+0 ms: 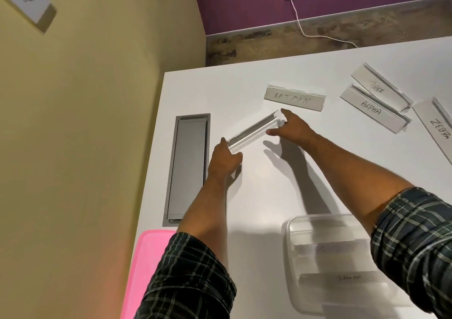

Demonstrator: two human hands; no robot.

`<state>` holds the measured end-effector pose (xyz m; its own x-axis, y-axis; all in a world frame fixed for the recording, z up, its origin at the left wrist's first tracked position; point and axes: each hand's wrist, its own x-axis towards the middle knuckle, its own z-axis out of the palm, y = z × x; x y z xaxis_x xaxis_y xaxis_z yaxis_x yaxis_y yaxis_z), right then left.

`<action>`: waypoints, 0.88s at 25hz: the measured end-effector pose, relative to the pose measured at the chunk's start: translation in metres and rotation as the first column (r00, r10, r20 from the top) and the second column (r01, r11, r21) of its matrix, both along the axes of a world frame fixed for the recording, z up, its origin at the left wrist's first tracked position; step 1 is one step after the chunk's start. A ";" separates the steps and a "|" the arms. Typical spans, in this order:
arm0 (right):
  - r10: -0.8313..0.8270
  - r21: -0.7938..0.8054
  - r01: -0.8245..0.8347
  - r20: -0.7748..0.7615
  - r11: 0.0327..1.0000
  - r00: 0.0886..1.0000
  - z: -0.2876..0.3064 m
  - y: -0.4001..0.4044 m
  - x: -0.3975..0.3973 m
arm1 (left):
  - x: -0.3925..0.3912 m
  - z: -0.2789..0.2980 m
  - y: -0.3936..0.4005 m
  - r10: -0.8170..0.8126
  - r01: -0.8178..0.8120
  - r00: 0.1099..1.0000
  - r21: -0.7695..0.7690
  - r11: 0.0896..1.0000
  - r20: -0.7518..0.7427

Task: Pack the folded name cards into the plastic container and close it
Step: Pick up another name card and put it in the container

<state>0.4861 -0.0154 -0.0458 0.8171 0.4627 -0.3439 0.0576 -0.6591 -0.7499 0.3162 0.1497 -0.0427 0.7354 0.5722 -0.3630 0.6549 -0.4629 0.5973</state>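
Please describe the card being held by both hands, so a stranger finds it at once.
On the white table, right of the grey rectangular hatch, a clear folded name card lies diagonal below the BATMAN card. No name shows on it.

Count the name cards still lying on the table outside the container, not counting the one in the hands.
4. BATMAN lies just beyond the hands; TIGER and ALPHA lie side by side farther right; ZEBRA is cut off by the right edge, so more may lie out of view.

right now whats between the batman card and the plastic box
In the head view, the right hand gripping one end of a clear card holder; below it bare white table down to the plastic box.
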 end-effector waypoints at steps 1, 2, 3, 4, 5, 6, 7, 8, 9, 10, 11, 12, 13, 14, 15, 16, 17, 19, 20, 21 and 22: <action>-0.016 0.013 0.016 -0.014 1.000 1.000 -0.004 0.004 0.005 | 0.003 -0.002 0.001 0.001 -0.002 1.000 -0.006 1.000 -0.005; -0.031 0.022 0.032 -0.031 0.999 0.999 -0.007 0.008 0.010 | 0.005 -0.004 0.001 0.005 -0.005 1.000 -0.017 1.000 -0.010; -0.045 0.028 0.047 -0.052 0.999 0.998 -0.011 0.012 0.014 | 0.008 -0.007 0.001 0.008 -0.009 1.000 -0.026 1.000 -0.013; -0.055 0.033 0.057 -0.075 0.998 0.996 -0.014 0.016 0.018 | 0.010 -0.009 0.002 0.008 -0.009 1.000 -0.035 0.999 -0.019; -0.059 0.041 0.063 -0.104 0.997 0.993 -0.018 0.019 0.021 | 0.012 -0.010 0.002 0.009 -0.011 1.000 -0.040 0.999 -0.029; -0.059 0.052 0.066 -0.134 0.996 0.989 -0.021 0.023 0.024 | 0.013 -0.012 0.003 0.012 -0.013 0.999 -0.042 0.999 -0.037; -0.058 0.063 0.068 -0.158 0.996 0.986 -0.023 0.025 0.026 | 0.015 -0.013 0.003 0.014 -0.016 0.999 -0.040 0.999 -0.038; -0.058 0.071 0.072 -0.172 0.995 0.983 -0.025 0.027 0.027 | 0.016 -0.015 0.003 0.021 -0.022 0.999 -0.036 0.999 -0.036; -0.066 0.077 0.081 -0.174 0.994 0.983 -0.027 0.028 0.029 | 0.017 -0.016 0.003 0.031 -0.032 0.999 -0.033 0.999 -0.038; -0.080 0.081 0.095 -0.166 0.992 0.983 -0.028 0.028 0.030 | 0.017 -0.017 0.003 0.050 -0.051 0.998 -0.030 0.998 -0.038; -0.098 0.086 0.112 -0.153 0.990 0.983 -0.028 0.026 0.030 | 0.018 -0.017 0.002 0.083 -0.084 0.996 -0.027 0.996 -0.030; -0.114 0.095 0.127 -0.133 0.987 0.985 -0.028 0.022 0.029 | 0.019 -0.017 0.002 0.126 -0.127 0.992 -0.028 0.992 -0.012; -0.123 0.107 0.134 -0.105 0.985 0.987 -0.026 0.018 0.026 | 0.019 -0.015 0.000 0.178 -0.178 0.984 -0.039 0.983 0.002; -0.127 0.116 0.134 -0.067 0.984 0.990 -0.025 0.013 0.022 | 0.020 -0.013 -0.001 0.233 -0.232 0.972 -0.061 0.971 0.008; -0.129 0.125 0.131 -0.025 0.983 0.991 -0.023 0.006 0.016 | 0.019 -0.011 -0.003 0.276 -0.274 0.961 -0.091 0.957 0.013; -0.134 0.142 0.131 0.012 0.981 0.991 -0.021 -0.001 0.010 | 0.018 -0.008 -0.006 0.316 -0.310 0.949 -0.133 0.941 0.022; -0.144 0.172 0.136 0.033 0.976 0.989 -0.020 -0.007 0.003 | 0.016 -0.006 -0.009 0.350 -0.340 0.936 -0.169 0.925 0.030; -0.183 0.262 0.168 0.037 0.950 0.982 -0.017 -0.022 -0.014 | 0.008 -0.002 -0.020 0.407 -0.387 0.912 -0.211 0.898 0.059; -0.213 0.306 0.195 0.027 0.932 0.977 -0.014 -0.031 -0.023 | 0.002 0.001 -0.026 0.434 -0.407 0.898 -0.234 0.883 0.073; -0.247 0.344 0.229 0.010 0.911 0.969 -0.011 -0.039 -0.030 | -0.005 0.006 -0.033 0.461 -0.426 0.883 -0.264 0.865 0.085; -0.282 0.377 0.268 -0.017 0.887 0.959 -0.007 -0.048 -0.038 | -0.013 0.012 -0.041 0.479 -0.437 0.872 -0.284 0.854 0.099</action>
